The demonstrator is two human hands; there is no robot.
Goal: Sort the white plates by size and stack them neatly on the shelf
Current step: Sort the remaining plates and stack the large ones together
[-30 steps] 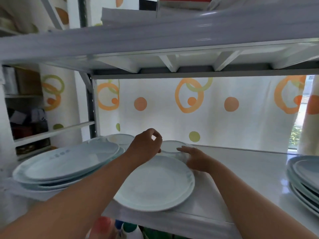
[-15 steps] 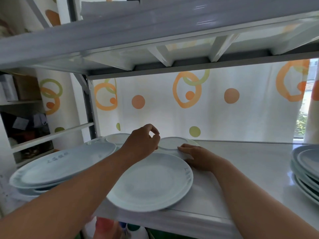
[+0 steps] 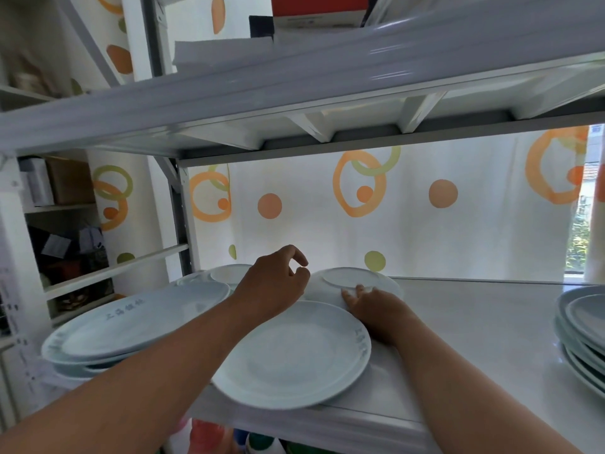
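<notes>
Spanning the whole width of the view, the white shelf [image 3: 458, 326] was seen carrying every plate, with a spotted curtain [image 3: 294, 231] hung behind it. On its left end a stack of large oval plates [image 3: 131, 326] was laid, jutting past the front edge; at the far right a second stack of plates [image 3: 582, 332] was cut off by the frame. Between them, near the front edge, a round dinner plate [image 3: 294, 355] was set flat. Behind it a small plate [image 3: 352, 277] was found resting on a wider one, and another small plate [image 3: 229, 273] lay further left at the back. Both forearms were stretched forward from the lower corners. The left hand [image 3: 271, 283] was held raised above the dinner plate's far rim, wrist bent, fingers curled loosely with thumb and forefinger nearly pinched, nothing gripped. The right hand [image 3: 376, 309] was laid palm down, fingers spread flat, its fingertips [image 3: 357, 290] touching the near edge under the small plate, nothing enclosed.
</notes>
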